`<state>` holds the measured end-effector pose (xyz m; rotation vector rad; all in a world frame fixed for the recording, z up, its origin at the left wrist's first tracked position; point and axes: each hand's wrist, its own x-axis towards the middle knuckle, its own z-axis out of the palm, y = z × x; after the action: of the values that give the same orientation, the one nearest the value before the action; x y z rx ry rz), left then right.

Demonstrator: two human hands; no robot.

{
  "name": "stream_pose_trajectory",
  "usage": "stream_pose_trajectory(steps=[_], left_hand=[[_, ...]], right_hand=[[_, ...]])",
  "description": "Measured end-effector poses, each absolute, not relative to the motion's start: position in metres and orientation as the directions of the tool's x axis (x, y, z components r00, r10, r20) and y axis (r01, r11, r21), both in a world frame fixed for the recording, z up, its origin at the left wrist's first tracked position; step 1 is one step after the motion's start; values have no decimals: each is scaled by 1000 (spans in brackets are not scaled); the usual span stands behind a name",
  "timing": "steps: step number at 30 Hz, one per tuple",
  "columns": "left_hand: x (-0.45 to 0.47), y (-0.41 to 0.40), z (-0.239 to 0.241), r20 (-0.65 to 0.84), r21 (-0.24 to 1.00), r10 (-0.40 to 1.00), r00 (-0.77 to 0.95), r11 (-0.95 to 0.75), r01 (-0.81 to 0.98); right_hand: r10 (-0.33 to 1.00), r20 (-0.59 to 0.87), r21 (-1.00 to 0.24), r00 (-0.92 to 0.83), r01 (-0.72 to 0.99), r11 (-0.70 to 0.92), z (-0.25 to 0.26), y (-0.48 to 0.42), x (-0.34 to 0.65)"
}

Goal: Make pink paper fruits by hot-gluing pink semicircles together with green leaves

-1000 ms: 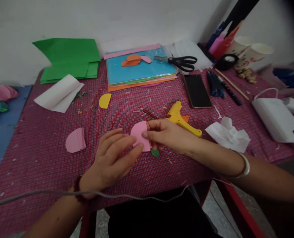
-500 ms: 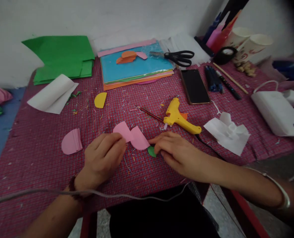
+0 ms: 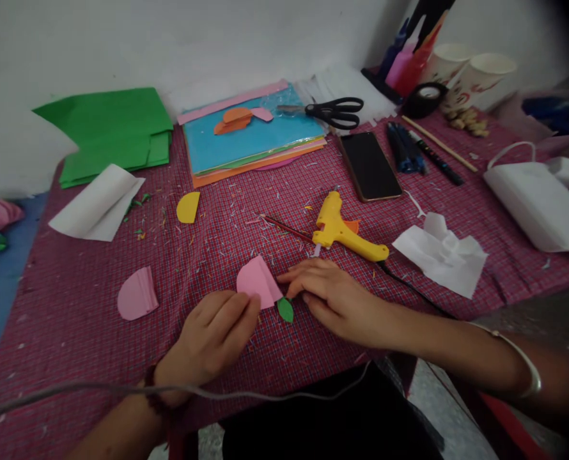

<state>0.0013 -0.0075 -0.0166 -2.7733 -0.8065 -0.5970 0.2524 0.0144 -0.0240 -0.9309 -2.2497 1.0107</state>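
Note:
My left hand (image 3: 220, 332) pinches a pink paper half-circle (image 3: 253, 281) by its lower left edge. This piece lies over another pink half-circle, whose folded right side shows beneath it. My right hand (image 3: 330, 297) rests on the cloth with bent fingers, its fingertips at the right edge of the pink pieces, holding the lower one. A small green paper leaf (image 3: 285, 310) sticks out just below those fingertips. A stack of folded pink half-circles (image 3: 137, 294) lies to the left. Behind my right hand is a yellow glue gun (image 3: 342, 230) beside a brush-like stick (image 3: 284, 227).
Around the work lie a yellow half-circle (image 3: 187, 207), white paper (image 3: 95, 204), green sheets (image 3: 116, 128), a blue-topped paper stack (image 3: 246, 144), scissors (image 3: 332, 113), a phone (image 3: 371, 166) and crumpled paper (image 3: 440, 252). A cable (image 3: 265, 397) crosses in front of me.
My left hand has moved right and laid its pink half-circle over the other one, where they sat side by side before. More of the green leaf shows. The view has shifted slightly.

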Motion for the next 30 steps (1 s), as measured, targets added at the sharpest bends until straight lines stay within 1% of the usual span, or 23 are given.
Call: stream_pose_trajectory(steps=[6,12,15,17,19,21,23,27,30], left_hand=[[0,-8,-28,345,-64,538,769,-804,591],[-2,-11,-33,293,32,621,727,-766,642],[0,-9,-33,321,82,637,701,-756,649],[4,-6,-31,375,127,653,658,-739,661],[8,-2,-28,424,235,716,555,-679,696],[11,2,-24,413,395,806,424,-578,714],[12,5,-21,352,525,875,332,-479,703],[10,9,-19,244,650,940,237,-340,680],[7,12,-21,72,796,992,108,-122,593]], right_hand=[[734,152,-765,-662,392,511,-24,14,252],[733,142,-762,-665,399,510,-24,14,253],[729,136,-755,-671,406,515,-23,13,253],[733,148,-741,-665,416,527,-25,13,253],[732,165,-712,-661,434,552,-27,12,252],[723,172,-676,-670,454,581,-28,11,251],[715,167,-658,-679,463,594,-29,11,250],[713,152,-676,-684,454,580,-29,11,249],[712,150,-674,-686,456,581,-29,11,248]])
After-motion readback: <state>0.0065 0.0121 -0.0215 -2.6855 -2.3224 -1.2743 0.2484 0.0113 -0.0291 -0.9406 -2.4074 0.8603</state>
